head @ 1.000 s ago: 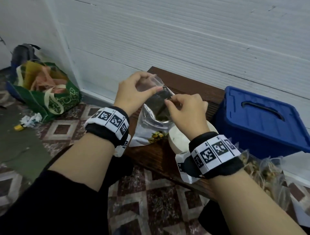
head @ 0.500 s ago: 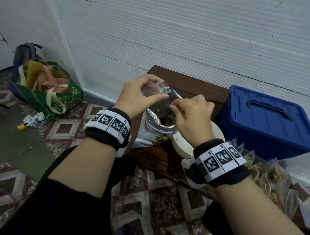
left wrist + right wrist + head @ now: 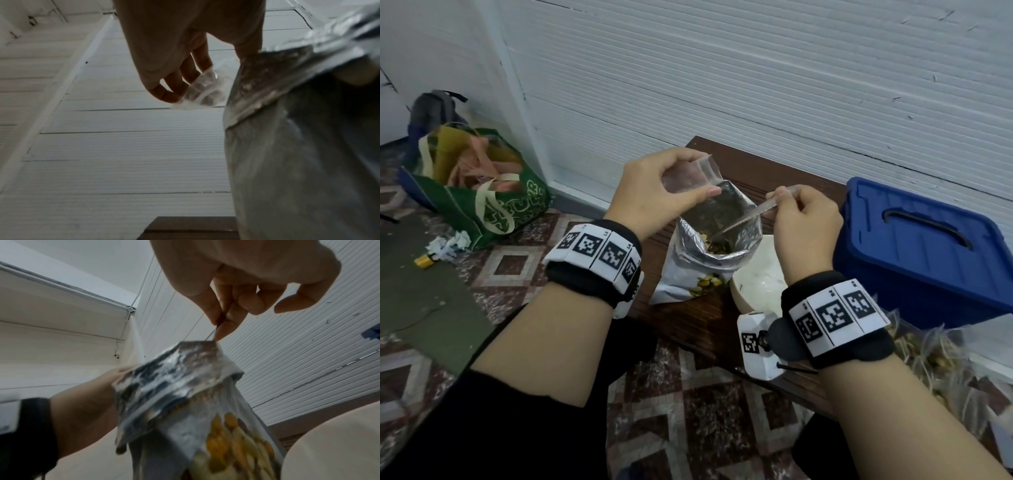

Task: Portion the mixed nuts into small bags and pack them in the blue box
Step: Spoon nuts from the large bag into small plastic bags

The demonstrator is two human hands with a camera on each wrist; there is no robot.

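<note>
My left hand point(image 3: 697, 180) pinches a small clear bag point(image 3: 707, 169) by its side, mouth held open, just above the big foil nut bag point(image 3: 709, 263). The foil bag stands open on the wooden bench point(image 3: 688, 318), with mixed nuts visible inside. My right hand point(image 3: 780, 198) pinches a thin clear spoon handle point(image 3: 750, 216) that slants down into the foil bag. The left wrist view shows my fingers point(image 3: 179, 84) curled on the small bag point(image 3: 201, 92) beside the foil bag point(image 3: 298, 146). In the right wrist view my thumb and finger point(image 3: 222, 321) pinch above the foil bag point(image 3: 185, 394). The blue box point(image 3: 928, 246) sits to the right, lid on.
A white bowl point(image 3: 756, 287) stands on the bench between the foil bag and the blue box. Several filled small bags point(image 3: 935, 359) lie at the right, in front of the box. A green shopping bag point(image 3: 482, 195) sits on the tiled floor at left. A white wall backs the bench.
My hands were together at the small bag's mouth. Now they are apart: the left holds the bag open, and the right has shifted right with a clear spoon handle reaching into the foil bag.
</note>
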